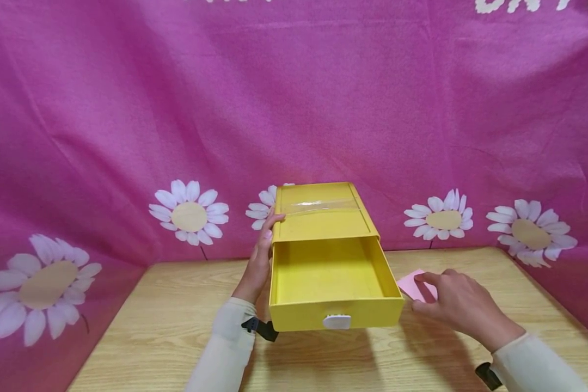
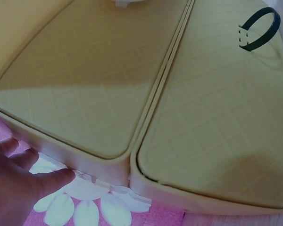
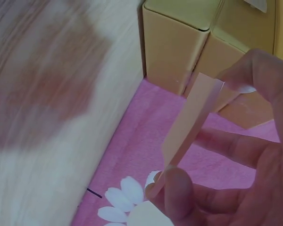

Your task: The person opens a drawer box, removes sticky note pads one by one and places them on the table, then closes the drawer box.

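Observation:
A yellow box (image 1: 318, 218) has its upper drawer (image 1: 337, 316) pulled out toward me, with the yellow inside showing and a white tab on the front. My left hand (image 1: 259, 261) rests along the box's left side, a fingertip at the top edge; the left wrist view shows this hand (image 2: 23, 183) with its fingers extended against the rim. To the right of the drawer, my right hand (image 1: 460, 302) pinches a pink sticky note pad (image 1: 411, 284) by its edges. In the right wrist view the pad (image 3: 188, 122) appears edge-on between thumb and fingers.
Clear tape (image 1: 318, 206) runs across the box top. Two stacked yellow sections show in the left wrist view, the second with a dark loop (image 2: 273, 28). A wooden table (image 1: 176, 321) lies underneath, and a pink cloth (image 1: 294, 109) with white flowers hangs behind and at the sides.

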Tool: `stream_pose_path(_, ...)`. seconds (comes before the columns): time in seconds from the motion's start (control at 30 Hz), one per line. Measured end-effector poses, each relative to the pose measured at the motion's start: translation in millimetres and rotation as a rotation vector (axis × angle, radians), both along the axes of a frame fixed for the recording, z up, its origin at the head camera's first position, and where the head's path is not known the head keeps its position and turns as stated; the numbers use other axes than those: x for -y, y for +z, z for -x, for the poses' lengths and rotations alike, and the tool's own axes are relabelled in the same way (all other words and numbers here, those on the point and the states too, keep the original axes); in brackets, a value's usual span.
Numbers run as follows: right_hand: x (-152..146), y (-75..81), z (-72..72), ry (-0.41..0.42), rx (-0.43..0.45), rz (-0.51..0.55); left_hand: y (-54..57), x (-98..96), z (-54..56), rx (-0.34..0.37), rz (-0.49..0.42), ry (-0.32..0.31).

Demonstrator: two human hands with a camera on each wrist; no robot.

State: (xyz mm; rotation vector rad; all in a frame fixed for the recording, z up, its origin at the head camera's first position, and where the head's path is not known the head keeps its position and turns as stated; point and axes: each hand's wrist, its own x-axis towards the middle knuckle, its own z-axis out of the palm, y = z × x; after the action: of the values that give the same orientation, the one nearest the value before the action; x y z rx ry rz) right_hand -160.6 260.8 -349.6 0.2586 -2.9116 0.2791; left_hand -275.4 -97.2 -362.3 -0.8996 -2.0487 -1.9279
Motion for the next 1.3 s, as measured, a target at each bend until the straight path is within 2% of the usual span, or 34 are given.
stream_pose_path(0.2,0.1,-7.6,3.1,-0.012,0.011,0.029,0.6,0.7,0.4,0.002,-0.007,0.0)
stream_pose_path(0.53,-3.9,-23.8,6.1,-0.053,0.067,0.084,-2.9,0.2,3.0,-0.017,-0.018,-0.034)
stream_pose_path(0.8,-4.3,-35.2,9.2,-0.067,0.093,0.088,-0.2,1.0,2.2,-0.029,-0.01,-0.015)
stream_pose_path(1.03,-4.5,-42.4,14.9,-0.1,0.186,0.097,0.7,1.4,0.7,-0.019,-0.027,-0.032)
stream_pose_path(1.3,-5.7,-47.4,18.0,-0.141,0.249,0.085,4.4,1.6,-0.3,-0.006,-0.028,-0.041)
